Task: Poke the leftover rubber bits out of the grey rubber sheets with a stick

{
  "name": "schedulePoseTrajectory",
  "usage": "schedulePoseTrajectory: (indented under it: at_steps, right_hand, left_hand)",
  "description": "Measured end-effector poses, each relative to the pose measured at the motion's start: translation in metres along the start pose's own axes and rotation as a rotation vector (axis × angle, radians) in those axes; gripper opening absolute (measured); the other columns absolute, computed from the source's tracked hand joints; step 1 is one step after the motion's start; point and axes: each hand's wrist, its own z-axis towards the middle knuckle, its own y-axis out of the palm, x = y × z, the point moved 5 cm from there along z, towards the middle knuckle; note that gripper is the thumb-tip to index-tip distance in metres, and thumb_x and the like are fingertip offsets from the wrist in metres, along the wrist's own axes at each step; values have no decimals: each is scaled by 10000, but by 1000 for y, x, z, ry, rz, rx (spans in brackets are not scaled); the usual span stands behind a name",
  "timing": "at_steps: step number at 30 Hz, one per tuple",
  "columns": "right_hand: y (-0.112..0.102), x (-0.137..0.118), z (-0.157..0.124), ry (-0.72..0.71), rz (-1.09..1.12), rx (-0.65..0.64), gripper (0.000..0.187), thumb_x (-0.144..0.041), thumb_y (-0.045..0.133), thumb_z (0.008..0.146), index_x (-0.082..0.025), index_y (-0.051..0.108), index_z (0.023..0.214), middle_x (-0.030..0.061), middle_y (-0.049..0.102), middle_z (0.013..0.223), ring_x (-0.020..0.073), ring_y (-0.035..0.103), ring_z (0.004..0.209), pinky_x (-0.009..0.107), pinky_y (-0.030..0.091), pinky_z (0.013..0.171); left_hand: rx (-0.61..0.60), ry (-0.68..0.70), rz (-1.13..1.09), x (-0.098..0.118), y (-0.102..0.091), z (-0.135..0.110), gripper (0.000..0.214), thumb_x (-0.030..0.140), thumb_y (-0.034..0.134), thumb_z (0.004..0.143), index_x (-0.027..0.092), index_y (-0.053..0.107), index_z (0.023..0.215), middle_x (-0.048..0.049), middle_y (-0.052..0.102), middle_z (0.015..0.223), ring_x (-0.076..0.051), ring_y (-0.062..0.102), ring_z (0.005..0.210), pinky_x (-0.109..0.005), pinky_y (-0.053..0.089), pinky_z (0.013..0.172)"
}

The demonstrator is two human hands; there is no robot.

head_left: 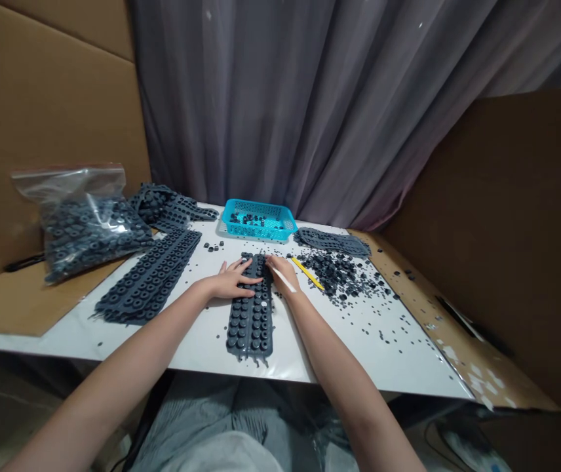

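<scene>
From the head camera, the left hand [231, 280] lies on a dark rubber studded strip [250, 321] with fingers spread, on the white table [196, 347]. The right hand [283, 272] touches the strip's far end, fingers close together; any pinch cannot be told. Beyond, a turquoise plastic basket [280, 219] holds loose black rubber pieces [248, 219]; at left, a clear zip bag [84, 223] bulges with more dark rubber
</scene>
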Motion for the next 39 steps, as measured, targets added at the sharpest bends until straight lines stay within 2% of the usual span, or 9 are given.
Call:
schedulePoseTrajectory:
  at_steps: [3,5,9,13,19,29,34,37,39]
  right_hand:
    - [-14,6,-5,75,64,153,176,-330,445,895,-220,581,909,93,662,1132,247,586,1086,427,413,955]
    - [-20,7,-11,98,132,180,186,-373,451,900,-221,559,895,108,650,1167,251,575,1134,444,414,965]
    - [-12,-1,-22,63,275,14,207,-413,604,819,-210,574,790,114,682,1122,253,613,1106,414,482,895]
    - [-2,-10,-26,21,342,-141,241,-431,649,790,-197,598,764,116,703,1073,239,655,1029,395,507,856]
    - [-1,-16,-25,-34,293,-186,223,-420,621,821,-200,616,791,113,699,1064,241,651,1023,401,485,881]
    - [2,-21,-15,-100,32,-198,87,-284,614,826,-252,652,754,50,723,987,235,627,914,378,441,863]
    - [-3,-14,-8,-41,-25,-77,38,-258,626,806,-252,638,770,62,719,960,249,612,934,385,402,926]
    - [-19,-9,-11,20,-30,79,86,-299,565,849,-237,605,805,91,679,1089,272,559,1078,437,360,983]
    - [-26,-9,-15,53,44,126,127,-341,552,859,-226,586,818,103,636,1186,281,517,1164,471,347,1001]
  left_hand:
    - [8,3,-4,1,-1,-1,499,546,518,860,435,444,1341,8,-21,1567,-357,-59,1423,-641,-53,1068]
    - [14,9,-7,1,-2,-1,499,544,517,861,438,439,1343,8,-14,1567,-355,-50,1424,-639,-40,1072]
    - [28,15,-10,1,-2,-2,513,539,543,849,427,448,1341,-3,25,1567,-368,-18,1423,-654,-11,1066]
    - [31,9,-13,1,-2,-2,516,540,544,848,415,454,1340,-4,30,1567,-362,-8,1425,-648,-11,1070]
    - [25,-2,-15,-1,0,0,539,575,541,832,407,462,1338,-5,20,1567,-354,-13,1427,-634,-25,1078]
    - [25,18,-20,-6,2,2,536,578,531,836,408,461,1340,-7,-1,1569,-346,-13,1429,-630,-20,1079]
    - [42,28,-37,-6,2,3,528,564,563,821,414,484,1321,-2,46,1570,-370,7,1424,-652,-16,1067]
    - [58,36,-54,-5,0,2,520,547,582,814,415,497,1309,-3,70,1569,-380,29,1421,-659,3,1064]
    - [83,47,-65,-3,-3,1,506,523,596,812,416,509,1299,-6,106,1567,-373,59,1422,-650,38,1073]
